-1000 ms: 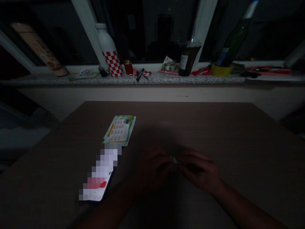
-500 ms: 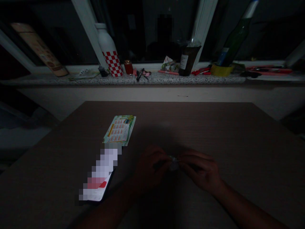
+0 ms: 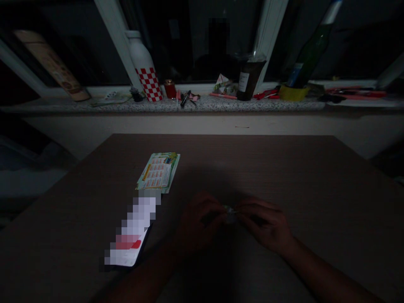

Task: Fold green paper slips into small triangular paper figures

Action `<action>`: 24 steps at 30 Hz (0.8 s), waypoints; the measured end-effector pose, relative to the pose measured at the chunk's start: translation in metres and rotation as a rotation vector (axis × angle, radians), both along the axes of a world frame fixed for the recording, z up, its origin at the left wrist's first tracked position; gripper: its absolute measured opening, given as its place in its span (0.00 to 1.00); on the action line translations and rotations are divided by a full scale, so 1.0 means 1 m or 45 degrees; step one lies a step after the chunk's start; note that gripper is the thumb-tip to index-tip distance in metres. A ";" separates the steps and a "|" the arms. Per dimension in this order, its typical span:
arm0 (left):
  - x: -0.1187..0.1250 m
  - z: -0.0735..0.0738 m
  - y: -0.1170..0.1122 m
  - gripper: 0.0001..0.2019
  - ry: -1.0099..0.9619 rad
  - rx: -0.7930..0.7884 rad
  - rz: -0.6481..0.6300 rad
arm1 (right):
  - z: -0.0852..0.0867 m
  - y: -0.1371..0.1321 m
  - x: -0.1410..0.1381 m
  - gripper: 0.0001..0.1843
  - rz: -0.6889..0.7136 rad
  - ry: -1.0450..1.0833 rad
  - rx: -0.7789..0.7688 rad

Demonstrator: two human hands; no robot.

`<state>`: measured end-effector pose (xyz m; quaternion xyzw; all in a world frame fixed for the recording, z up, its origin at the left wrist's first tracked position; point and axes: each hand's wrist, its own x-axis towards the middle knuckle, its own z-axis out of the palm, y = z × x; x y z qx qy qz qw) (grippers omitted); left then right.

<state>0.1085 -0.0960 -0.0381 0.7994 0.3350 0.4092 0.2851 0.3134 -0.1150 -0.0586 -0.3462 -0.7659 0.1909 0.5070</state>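
Observation:
Over the middle of the table, my left hand (image 3: 202, 221) and my right hand (image 3: 267, 221) face each other with fingertips close together. Between them is a small pale piece of paper (image 3: 230, 215) with a hint of green at its top edge. Thumb and fingers of each hand pinch one side of it. Dim light and the fingers hide its exact shape and folds. To the left of my left hand lies a phone (image 3: 132, 256) with a lit, partly blurred screen. Beyond the phone sits a stack of green printed paper sheets (image 3: 158, 172).
The brown table (image 3: 252, 164) reaches to the wall below a speckled windowsill (image 3: 208, 105). On the sill stand a red-checked white bottle (image 3: 150, 80), a small red jar (image 3: 170, 89), a dark cup (image 3: 249, 80), a green bottle (image 3: 314, 52) and a tall patterned tumbler (image 3: 52, 65).
Both hands stay nearly in place, still pinching the paper. The pale part showing between the fingers has shifted slightly and looks a bit smaller.

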 end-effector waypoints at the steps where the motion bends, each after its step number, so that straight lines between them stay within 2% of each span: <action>1: 0.000 0.000 0.000 0.03 0.001 0.003 0.000 | 0.000 0.000 0.000 0.10 0.005 0.002 -0.002; 10: -0.001 -0.002 0.000 0.03 0.024 0.012 0.024 | -0.004 0.001 0.001 0.11 -0.055 -0.004 -0.005; 20: 0.000 -0.002 0.001 0.02 -0.019 0.037 0.019 | 0.000 0.000 0.000 0.08 -0.055 -0.010 -0.021; 24: 0.000 -0.001 0.001 0.02 -0.018 -0.014 0.030 | 0.000 -0.001 0.000 0.07 -0.071 -0.024 -0.017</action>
